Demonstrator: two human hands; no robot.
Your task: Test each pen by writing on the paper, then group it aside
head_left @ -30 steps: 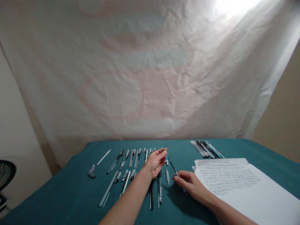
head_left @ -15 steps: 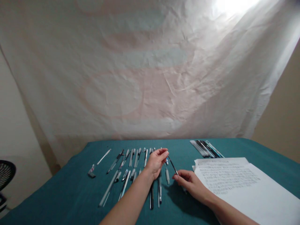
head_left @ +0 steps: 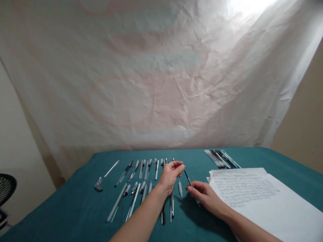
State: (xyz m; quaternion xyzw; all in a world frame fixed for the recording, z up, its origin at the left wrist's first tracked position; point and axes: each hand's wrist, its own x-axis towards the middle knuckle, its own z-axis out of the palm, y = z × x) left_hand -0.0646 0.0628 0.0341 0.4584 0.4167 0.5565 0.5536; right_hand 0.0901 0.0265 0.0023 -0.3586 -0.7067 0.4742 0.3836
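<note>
My left hand is closed in a pinch at the upper end of a thin dark ink refill. The refill slants down to my right hand, whose thumb and fingers are closed around a pen barrel. Only a pale, clear end of that barrel shows below the hand; whether the refill's lower tip sits inside it is hidden by my fingers. A short clear cap-like piece lies on the cloth between the hands. Under my left wrist are a dark pen and a clear one.
Several pens, barrels and caps lie in two rows on the green cloth. A bundle of pens is at the back right. Handwritten paper sheets lie by my right arm. At far left lies a small clear piece with a dark end.
My left hand has shifted slightly right and down, closer to my right hand. Less of the dark refill shows between them. My right hand has barely moved.
</note>
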